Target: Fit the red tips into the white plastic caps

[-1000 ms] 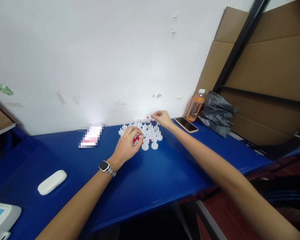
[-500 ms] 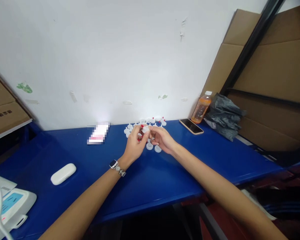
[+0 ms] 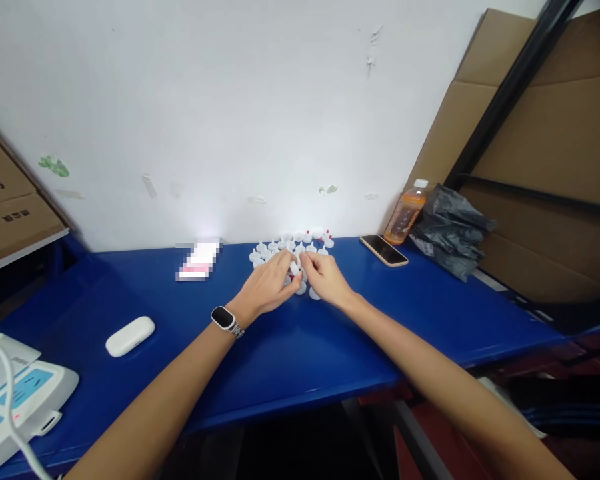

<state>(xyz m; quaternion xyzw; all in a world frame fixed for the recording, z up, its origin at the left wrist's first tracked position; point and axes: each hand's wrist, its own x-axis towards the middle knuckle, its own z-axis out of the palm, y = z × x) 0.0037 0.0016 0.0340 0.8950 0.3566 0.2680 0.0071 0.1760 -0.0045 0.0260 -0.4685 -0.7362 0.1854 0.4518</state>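
Note:
My left hand (image 3: 269,283) has its fingers closed around a small white plastic nozzle cap (image 3: 295,268). Against it, my right hand (image 3: 329,277) pinches with thumb and forefinger at the cap's narrow end; whether a separate small piece sits in that pinch is too small to tell. Around and behind both hands, several more white nozzle caps (image 3: 261,247) stand on the blue table (image 3: 300,373), spouts upward. A few at the back right carry red tips (image 3: 329,236). One white cap (image 3: 315,294) lies just below my right hand, partly covered by it.
To the right are a phone (image 3: 384,251), an orange drink bottle (image 3: 405,212) and a black plastic bag (image 3: 449,230). On the left lie a white earphone case (image 3: 130,336), a power strip (image 3: 27,407) with a cable, and a blurred-out item (image 3: 199,260). A white wall rises behind.
My left hand has rolled over so its back faces up, and the cap has turned with it. My right fingers have closed into a pinch at its end. The view has shifted slightly.

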